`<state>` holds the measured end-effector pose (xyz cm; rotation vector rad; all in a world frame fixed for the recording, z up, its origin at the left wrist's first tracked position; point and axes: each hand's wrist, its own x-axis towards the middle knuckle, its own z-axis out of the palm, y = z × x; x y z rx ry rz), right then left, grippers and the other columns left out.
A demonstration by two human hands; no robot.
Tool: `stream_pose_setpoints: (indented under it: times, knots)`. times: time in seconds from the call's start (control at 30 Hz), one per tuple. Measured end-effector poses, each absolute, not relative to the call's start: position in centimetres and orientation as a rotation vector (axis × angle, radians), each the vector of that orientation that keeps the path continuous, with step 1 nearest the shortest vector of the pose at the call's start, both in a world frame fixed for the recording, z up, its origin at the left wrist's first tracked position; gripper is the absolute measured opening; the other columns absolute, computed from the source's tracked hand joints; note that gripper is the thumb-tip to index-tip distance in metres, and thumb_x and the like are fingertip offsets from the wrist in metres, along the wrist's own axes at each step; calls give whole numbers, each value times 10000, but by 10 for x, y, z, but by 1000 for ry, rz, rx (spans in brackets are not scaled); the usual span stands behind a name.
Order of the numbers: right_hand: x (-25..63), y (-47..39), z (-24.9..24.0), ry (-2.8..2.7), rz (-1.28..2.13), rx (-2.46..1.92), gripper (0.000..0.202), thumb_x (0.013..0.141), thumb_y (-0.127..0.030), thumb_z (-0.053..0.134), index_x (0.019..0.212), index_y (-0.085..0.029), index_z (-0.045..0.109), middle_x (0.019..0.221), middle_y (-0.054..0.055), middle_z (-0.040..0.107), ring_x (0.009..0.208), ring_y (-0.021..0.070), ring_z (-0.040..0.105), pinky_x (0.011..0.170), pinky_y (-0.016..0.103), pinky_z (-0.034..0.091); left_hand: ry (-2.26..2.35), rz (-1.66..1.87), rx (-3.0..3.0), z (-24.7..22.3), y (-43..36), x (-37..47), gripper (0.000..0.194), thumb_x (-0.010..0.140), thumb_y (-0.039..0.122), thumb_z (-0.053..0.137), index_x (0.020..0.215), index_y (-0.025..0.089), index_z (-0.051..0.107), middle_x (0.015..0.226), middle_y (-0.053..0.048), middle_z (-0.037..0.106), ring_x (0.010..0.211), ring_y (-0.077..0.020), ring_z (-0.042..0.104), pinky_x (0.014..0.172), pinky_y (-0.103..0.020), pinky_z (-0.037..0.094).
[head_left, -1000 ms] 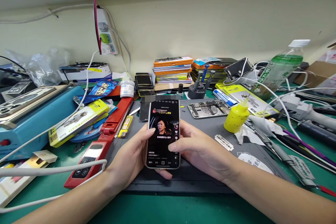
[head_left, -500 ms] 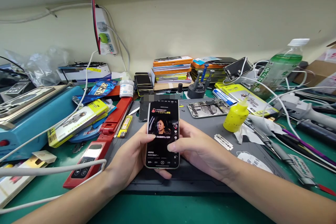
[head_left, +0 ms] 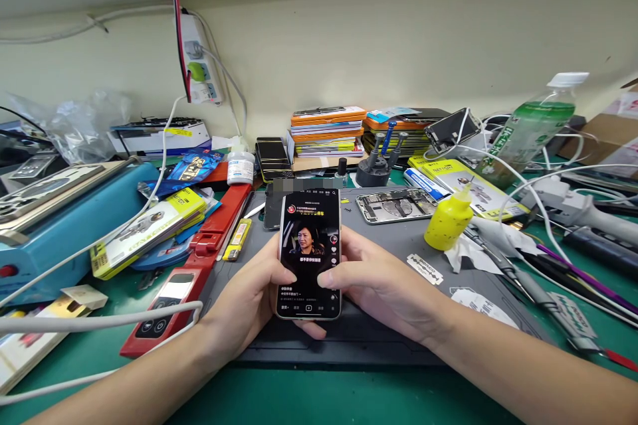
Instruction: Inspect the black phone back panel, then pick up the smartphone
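A phone [head_left: 309, 285] with a lit screen showing a video is held upright over the grey mat [head_left: 349, 345]. My left hand [head_left: 252, 295] grips its left edge, with the thumb at the lower left of the screen. On the right edge my right hand [head_left: 379, 282] holds it too, its thumb lying over the lower right of the screen. One fingertip shows beneath the phone's bottom edge; the other fingers are mostly hidden behind it. Behind the phone lies a dark phone part [head_left: 272, 206]. An opened phone [head_left: 395, 205] rests farther right on the mat.
On the right are a yellow bottle [head_left: 447, 220], a razor blade [head_left: 425, 269], a soldering iron [head_left: 535, 292] and a green-labelled drink bottle [head_left: 533, 129]. A red device [head_left: 167, 299], white cables and a blue machine [head_left: 74, 232] are on the left. Stacked boxes [head_left: 327, 134] stand behind.
My left thumb has moved down along the phone's left side. The caption and picture on the screen have changed. My right hand holds its place.
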<state>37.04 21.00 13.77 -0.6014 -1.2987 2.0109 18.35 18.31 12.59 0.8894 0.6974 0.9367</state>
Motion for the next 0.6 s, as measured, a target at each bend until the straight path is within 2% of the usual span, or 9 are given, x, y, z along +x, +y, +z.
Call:
stream_pose_setpoints:
  times: [0.6]
  knots:
    - [370, 211, 137, -1297, 2012, -617, 475, 760, -96, 640, 1204, -209, 513, 1076, 67, 613, 929, 227, 605, 771, 358, 447, 644, 943, 866, 123, 185, 183, 466, 817, 157, 499, 1268, 265, 542, 1155, -63, 685, 914, -285, 720, 610, -446, 650]
